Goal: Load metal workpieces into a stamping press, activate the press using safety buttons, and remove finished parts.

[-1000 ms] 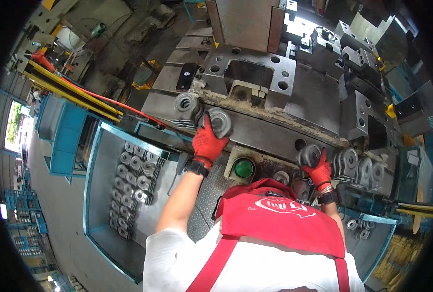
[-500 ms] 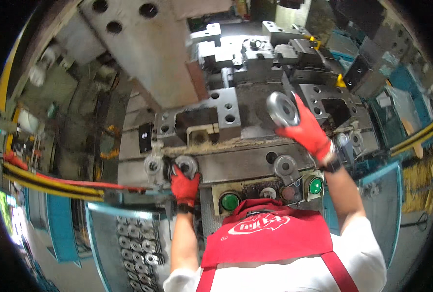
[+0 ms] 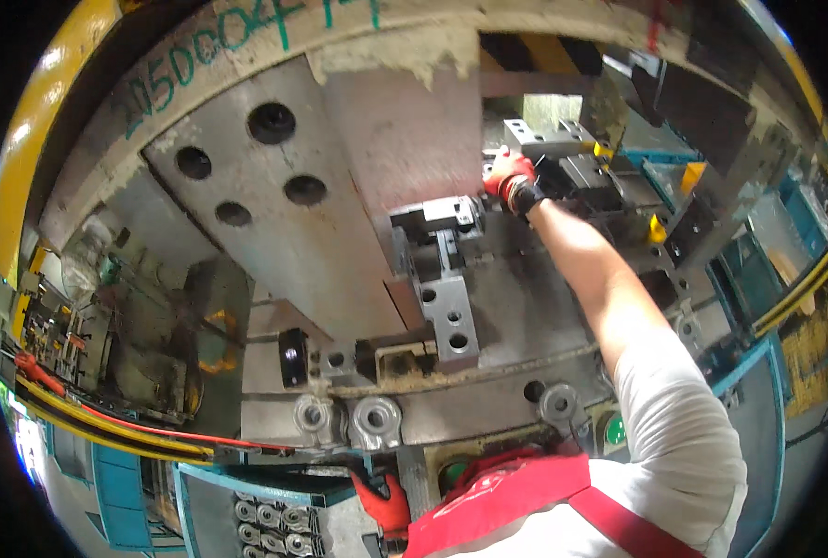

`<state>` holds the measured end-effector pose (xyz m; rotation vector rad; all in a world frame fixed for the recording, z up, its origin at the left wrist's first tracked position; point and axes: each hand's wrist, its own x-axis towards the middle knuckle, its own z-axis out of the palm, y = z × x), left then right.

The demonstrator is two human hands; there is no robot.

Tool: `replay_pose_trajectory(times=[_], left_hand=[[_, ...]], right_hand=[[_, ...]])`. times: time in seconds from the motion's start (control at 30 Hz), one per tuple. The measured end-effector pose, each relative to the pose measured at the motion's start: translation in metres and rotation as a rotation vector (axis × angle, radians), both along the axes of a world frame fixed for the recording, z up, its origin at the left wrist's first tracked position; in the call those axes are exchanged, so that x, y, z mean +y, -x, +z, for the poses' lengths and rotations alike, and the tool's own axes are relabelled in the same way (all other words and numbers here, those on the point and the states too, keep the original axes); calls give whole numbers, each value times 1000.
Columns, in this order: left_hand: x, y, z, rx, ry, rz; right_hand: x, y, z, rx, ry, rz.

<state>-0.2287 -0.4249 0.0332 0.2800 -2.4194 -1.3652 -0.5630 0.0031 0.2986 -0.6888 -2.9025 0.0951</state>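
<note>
My right hand, in a red glove, reaches far into the metal die. Its fingers are bunched, and what they hold, if anything, is hidden from view. Low down near the apron, my left hand, also red-gloved, is empty with thumb and fingers apart. Beyond it, a ring-shaped metal part with a lug lies on the front ledge. Beside that lies a similar ring part, and another ring part sits farther right. A steel die block with holes stands between the ledge and my right hand.
A large holed press slab hangs over the left side. Several ring parts fill a blue-edged bin at lower left. A green button is at the front right. A yellow-and-black bar runs along the left.
My right hand has moved deep into the die; the ring part it held is out of sight. My left hand has let go of the ledge's ring part and drawn back. The view has shifted forward.
</note>
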Motion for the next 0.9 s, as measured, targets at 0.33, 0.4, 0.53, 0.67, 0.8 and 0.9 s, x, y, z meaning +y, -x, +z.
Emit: replay_pose_trajectory(times=[0.33, 0.4, 0.53, 0.67, 0.8, 0.9], left_hand=[[20, 12, 4, -66, -176, 90], [23, 9, 6, -114, -143, 113], [22, -2, 11, -82, -104, 137], [23, -5, 17, -31, -249, 90], [23, -9, -14, -7, -331, 79], [1, -44, -33, -11, -252, 219]], right_hand=[[63, 128, -84, -303, -113, 102], [48, 114, -77, -258, -107, 135], [42, 100, -81, -183, -74, 175], [57, 105, -89, -143, -110, 218], [118, 107, -109, -32, -19, 175], [-3, 32, -44, 12, 32, 145]])
